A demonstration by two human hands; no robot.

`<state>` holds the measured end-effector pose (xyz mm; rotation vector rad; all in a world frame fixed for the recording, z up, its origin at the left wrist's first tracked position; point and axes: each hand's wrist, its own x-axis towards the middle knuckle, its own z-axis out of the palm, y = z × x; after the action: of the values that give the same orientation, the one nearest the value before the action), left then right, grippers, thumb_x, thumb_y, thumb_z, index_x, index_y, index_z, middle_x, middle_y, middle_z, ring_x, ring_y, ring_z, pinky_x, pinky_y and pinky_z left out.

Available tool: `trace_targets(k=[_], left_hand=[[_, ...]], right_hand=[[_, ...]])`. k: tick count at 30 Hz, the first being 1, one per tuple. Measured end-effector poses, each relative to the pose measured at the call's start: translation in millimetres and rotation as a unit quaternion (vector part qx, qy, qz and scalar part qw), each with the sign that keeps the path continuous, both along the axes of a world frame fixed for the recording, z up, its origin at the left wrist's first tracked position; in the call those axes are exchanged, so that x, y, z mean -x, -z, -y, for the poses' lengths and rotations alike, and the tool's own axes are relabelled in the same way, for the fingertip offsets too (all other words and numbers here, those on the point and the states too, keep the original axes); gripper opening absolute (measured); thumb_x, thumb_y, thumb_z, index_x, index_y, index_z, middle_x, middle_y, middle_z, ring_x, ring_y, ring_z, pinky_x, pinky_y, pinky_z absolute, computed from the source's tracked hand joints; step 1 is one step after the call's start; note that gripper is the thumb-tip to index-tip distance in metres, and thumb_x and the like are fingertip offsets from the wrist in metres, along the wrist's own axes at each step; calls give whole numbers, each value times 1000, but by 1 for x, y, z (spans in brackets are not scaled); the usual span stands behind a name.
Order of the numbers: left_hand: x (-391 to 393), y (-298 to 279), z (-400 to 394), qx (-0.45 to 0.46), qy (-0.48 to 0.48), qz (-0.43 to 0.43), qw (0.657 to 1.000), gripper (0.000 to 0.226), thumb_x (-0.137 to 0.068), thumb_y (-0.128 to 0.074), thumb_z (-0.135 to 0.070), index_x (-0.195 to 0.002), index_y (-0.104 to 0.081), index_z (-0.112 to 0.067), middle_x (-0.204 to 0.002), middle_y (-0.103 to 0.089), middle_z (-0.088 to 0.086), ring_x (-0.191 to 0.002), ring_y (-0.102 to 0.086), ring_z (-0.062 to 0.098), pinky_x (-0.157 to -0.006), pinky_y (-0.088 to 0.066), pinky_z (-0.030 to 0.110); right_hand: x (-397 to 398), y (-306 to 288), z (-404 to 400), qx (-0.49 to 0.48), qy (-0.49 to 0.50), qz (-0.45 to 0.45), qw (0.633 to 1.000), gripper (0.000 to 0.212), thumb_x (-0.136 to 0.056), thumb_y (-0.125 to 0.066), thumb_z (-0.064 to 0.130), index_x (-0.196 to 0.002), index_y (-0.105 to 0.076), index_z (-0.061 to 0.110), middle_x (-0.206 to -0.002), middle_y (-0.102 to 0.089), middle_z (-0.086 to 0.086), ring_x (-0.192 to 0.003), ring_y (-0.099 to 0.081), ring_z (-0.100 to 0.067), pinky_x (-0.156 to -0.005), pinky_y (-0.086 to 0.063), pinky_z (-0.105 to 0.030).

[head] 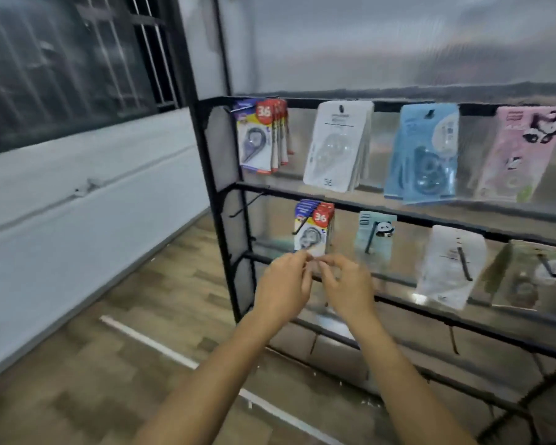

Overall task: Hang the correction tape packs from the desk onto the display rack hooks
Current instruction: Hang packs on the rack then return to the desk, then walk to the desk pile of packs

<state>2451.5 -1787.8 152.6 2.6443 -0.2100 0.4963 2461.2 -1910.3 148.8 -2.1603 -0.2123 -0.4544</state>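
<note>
A black display rack (398, 213) carries correction tape packs on its hooks. On the second row hangs a small stack of blue-and-red packs (313, 229) marked 36. My left hand (283, 290) and my right hand (347, 287) both reach up to the bottom edge of that stack, fingertips pinching its lower corners. A matching stack (262, 134) hangs at the top left. White packs (337, 146), blue packs (422, 152) and pink panda packs (523, 152) fill the top row. An empty hook (247, 203) sticks out left of the held stack.
More packs hang to the right on the second row: a panda pack (376, 236), a white one (451, 268) and a greenish one (533, 274). A barred window (71, 65) and a white wall lie to the left. A wooden floor (109, 364) runs below.
</note>
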Motion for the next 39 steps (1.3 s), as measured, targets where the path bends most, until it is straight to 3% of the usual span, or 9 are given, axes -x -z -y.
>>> trace_targets(k=[3,6,12,16,19,24,32,35,39], left_hand=[[44,11,-82,-14,-48,-21,999,21,-95,-47,-20,-109,-60,-12,-104,-65,10,-101,-58,28,-85,-41,37],[97,26,-164,22,-141,-44,989,31,-97,-45,-23,-125,-56,-15,-117,-64,8,-107,-58,25,-79,-38,28],[181,54,-303,12,-305,-89,948,37,-100,-40,-33,-132,-51,-17,-129,-56,6,-120,-48,24,-97,-38,32],[212,72,-375,-7,-354,-128,926,39,-101,-35,-33,-130,-53,-16,-135,-54,3,-124,-48,22,-103,-36,34],[224,82,-427,-7,-414,-134,900,39,-101,-34,-36,-125,-58,-17,-130,-57,3,-121,-50,22,-101,-38,33],[217,88,-523,10,-474,-187,861,40,-100,-32,-36,-126,-57,-18,-132,-56,3,-123,-48,24,-102,-38,35],[209,91,-646,84,-586,-199,781,42,-98,-39,-44,-124,-55,-15,-125,-56,10,-117,-50,33,-92,-43,40],[221,97,-695,104,-614,-183,761,43,-97,-43,-44,-130,-52,-17,-127,-55,10,-119,-49,32,-94,-42,40],[241,109,-769,122,-644,-177,734,40,-96,-47,-40,-127,-54,-16,-126,-56,11,-119,-49,31,-97,-43,43]], right_hand=[[30,13,-85,33,-74,-16,997,15,-89,-61,14,-98,-73,10,-98,-72,-8,-95,-63,-26,-79,-42,-30],[63,28,-169,64,-142,-17,988,18,-91,-59,16,-102,-72,11,-105,-71,-5,-100,-62,-23,-84,-39,-27],[120,51,-316,86,-288,-82,950,20,-91,-56,16,-103,-71,11,-104,-70,-8,-96,-63,-26,-79,-46,-30],[135,68,-398,92,-346,-92,929,17,-88,-60,18,-99,-72,13,-102,-72,-7,-92,-64,-25,-64,-30,-17],[134,82,-461,102,-386,-109,910,17,-88,-60,19,-97,-72,10,-99,-71,-9,-93,-64,-28,-62,-27,-17],[116,91,-573,107,-437,-149,880,23,-91,-55,23,-110,-68,16,-114,-67,-4,-101,-60,-21,-64,-28,-14],[100,87,-724,164,-519,-166,822,30,-94,-51,23,-121,-61,16,-122,-63,-3,-112,-57,-21,-87,-41,-25],[112,91,-781,175,-559,-169,793,32,-95,-51,18,-124,-59,9,-128,-60,-7,-119,-54,-22,-98,-38,-27],[130,103,-858,190,-588,-178,766,29,-95,-53,20,-121,-61,12,-126,-62,-4,-116,-56,-19,-82,-36,-20]])
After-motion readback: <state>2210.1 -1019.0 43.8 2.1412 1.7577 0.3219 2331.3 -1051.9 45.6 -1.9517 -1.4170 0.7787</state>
